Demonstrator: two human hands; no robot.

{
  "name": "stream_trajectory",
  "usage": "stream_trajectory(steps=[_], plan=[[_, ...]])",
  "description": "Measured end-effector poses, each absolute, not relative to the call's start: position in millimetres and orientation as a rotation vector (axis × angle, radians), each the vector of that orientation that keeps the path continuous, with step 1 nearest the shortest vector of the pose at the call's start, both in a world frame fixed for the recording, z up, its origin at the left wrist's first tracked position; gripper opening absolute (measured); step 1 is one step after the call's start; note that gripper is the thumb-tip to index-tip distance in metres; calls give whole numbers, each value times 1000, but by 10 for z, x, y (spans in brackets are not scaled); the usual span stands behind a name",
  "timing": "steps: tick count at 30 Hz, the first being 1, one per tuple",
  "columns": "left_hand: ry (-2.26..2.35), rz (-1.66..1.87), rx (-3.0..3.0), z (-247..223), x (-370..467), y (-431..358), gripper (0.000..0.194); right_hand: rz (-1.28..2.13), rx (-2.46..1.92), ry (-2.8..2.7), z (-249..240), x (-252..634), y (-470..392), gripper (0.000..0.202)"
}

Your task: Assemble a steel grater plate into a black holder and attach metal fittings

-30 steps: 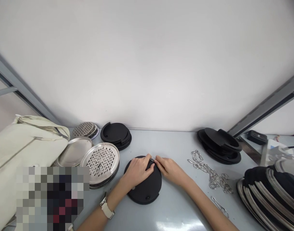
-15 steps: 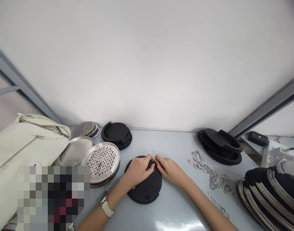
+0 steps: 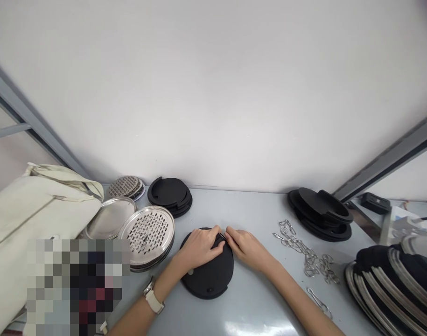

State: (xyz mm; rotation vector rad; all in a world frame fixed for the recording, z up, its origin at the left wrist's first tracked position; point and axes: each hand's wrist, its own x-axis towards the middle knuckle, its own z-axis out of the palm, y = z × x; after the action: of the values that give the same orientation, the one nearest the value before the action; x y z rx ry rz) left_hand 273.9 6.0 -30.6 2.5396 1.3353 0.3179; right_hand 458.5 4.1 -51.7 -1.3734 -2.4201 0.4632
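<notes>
A round black disc (image 3: 210,275) lies on the grey table in front of me. My left hand (image 3: 202,246) rests over its upper part, with thumb and fingers closed at the disc's upper right edge. My right hand (image 3: 246,247) pinches a small metal clip (image 3: 223,236) at that same edge, close to the left fingertips. Most of the clip is covered by fingers. To the right, several metal clips (image 3: 299,247) lie in a loose pile, and another clip (image 3: 318,301) sits nearer to me.
Perforated metal discs (image 3: 150,235) and a plain metal disc (image 3: 111,218) are at left, beside a cream bag (image 3: 41,210). Black discs stand at the back left (image 3: 169,193) and back right (image 3: 321,210). A large stack (image 3: 391,284) fills the right edge.
The black disc has shifted and turned slightly under my hands, its lower part moving a little left. Both hands stay at its upper right edge.
</notes>
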Motion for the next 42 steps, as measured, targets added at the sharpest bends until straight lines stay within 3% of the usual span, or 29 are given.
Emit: stream_trajectory(steps=[42], plan=[[1228, 405, 2457, -343, 2711, 82, 11, 460, -1329, -2468, -538, 4570, 17, 11]])
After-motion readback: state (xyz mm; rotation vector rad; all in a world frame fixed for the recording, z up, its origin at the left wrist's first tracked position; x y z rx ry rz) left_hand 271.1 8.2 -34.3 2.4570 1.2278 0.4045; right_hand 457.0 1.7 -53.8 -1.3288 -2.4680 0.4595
